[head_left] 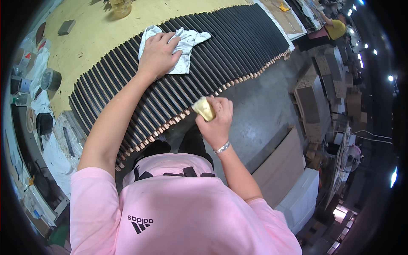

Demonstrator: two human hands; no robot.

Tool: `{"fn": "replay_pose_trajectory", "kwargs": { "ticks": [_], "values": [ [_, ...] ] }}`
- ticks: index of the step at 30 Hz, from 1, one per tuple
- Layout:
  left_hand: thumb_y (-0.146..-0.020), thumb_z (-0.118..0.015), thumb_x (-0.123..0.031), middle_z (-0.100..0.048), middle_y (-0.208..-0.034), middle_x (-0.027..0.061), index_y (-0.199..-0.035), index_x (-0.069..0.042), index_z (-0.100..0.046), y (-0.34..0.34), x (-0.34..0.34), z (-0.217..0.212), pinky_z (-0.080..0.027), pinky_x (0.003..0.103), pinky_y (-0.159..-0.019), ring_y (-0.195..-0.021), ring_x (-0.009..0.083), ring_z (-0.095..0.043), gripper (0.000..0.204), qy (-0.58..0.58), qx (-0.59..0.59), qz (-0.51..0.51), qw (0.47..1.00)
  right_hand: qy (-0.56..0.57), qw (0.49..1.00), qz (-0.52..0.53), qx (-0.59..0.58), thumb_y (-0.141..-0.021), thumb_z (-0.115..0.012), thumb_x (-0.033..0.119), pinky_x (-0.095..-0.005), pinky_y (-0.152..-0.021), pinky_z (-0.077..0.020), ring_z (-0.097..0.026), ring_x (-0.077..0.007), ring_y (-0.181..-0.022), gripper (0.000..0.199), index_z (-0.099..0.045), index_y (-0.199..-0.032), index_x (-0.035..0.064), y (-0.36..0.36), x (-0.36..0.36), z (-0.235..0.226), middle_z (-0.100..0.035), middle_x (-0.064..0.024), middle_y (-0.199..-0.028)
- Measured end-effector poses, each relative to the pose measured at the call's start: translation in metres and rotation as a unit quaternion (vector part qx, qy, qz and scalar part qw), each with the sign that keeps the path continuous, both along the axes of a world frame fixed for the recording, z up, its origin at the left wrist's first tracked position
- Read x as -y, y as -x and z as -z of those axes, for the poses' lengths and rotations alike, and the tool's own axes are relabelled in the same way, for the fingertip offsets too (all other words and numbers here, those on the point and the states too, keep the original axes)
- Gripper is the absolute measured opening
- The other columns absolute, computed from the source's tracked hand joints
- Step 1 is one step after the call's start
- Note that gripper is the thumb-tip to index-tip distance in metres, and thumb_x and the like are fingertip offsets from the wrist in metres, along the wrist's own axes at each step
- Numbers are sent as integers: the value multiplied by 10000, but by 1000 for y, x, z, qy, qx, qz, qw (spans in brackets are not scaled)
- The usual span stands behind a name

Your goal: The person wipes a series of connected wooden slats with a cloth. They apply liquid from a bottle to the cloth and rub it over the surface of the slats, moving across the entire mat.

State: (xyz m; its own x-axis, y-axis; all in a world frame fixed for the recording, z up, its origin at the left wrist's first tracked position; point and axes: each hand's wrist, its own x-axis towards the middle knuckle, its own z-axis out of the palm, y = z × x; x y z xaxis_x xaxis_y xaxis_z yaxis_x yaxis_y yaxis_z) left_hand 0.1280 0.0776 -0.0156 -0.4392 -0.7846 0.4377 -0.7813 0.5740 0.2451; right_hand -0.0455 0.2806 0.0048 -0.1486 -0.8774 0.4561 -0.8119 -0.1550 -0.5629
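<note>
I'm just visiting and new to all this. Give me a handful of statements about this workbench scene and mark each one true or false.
1. The left hand lies over a pale cloth. True.
2. The right hand is empty. False: it holds a yellowish pad, its exact kind unclear.
3. The dark strips lie side by side in a long row. True.
4. Both wrists are bare. False: a silvery band circles the right wrist.
5. A small grey block lies on the yellow tabletop. True.
6. The person wears a green shirt. False: the shirt is pink.
</note>
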Motion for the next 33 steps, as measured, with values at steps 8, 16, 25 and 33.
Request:
{"fn": "replay_pose_trajectory", "kwargs": {
  "ticks": [8,16,25,33],
  "values": [
    [-884,-654,-106,-685,-1114,115,-1175,-97,-677,-32,1,-23,-542,363,-860,-982,297,-668,291,-7,-137,37,990,28,999,-25,6,-647,-695,80,-432,-831,-423,-544,-325,-927,431,-649,-1073,32,-9,1,-8,-600,-119,-977],
    [-894,-634,-165,-643,-1224,102,-1227,-147,-668,-145,-62,-16,-484,422,-937,-1114,302,-609,335,-41,-36,-20,998,8,999,-34,8,-637,-723,87,-435,-799,-424,-543,-323,-897,432,-664,-1061,30,-23,-12,-5,-597,-113,-978],
    [-893,-647,-197,-618,-1281,105,-1223,-148,-664,-144,-78,-6,-407,443,-1025,-1189,299,-557,335,14,17,-41,999,-10,998,-62,-10,-636,-733,111,-436,-795,-424,-539,-325,-906,431,-652,-1052,33,-37,-22,-1,-583,-114,-976],
    [-882,-644,-160,-613,-1282,123,-1229,-123,-650,-146,-80,-4,-425,451,-1003,-1166,320,-558,348,21,-1,-32,999,-15,996,-82,-17,-642,-732,128,-440,-789,-418,-531,-323,-882,458,-635,-1082,45,-59,-34,0,-573,-115,-979]
  ]
}}
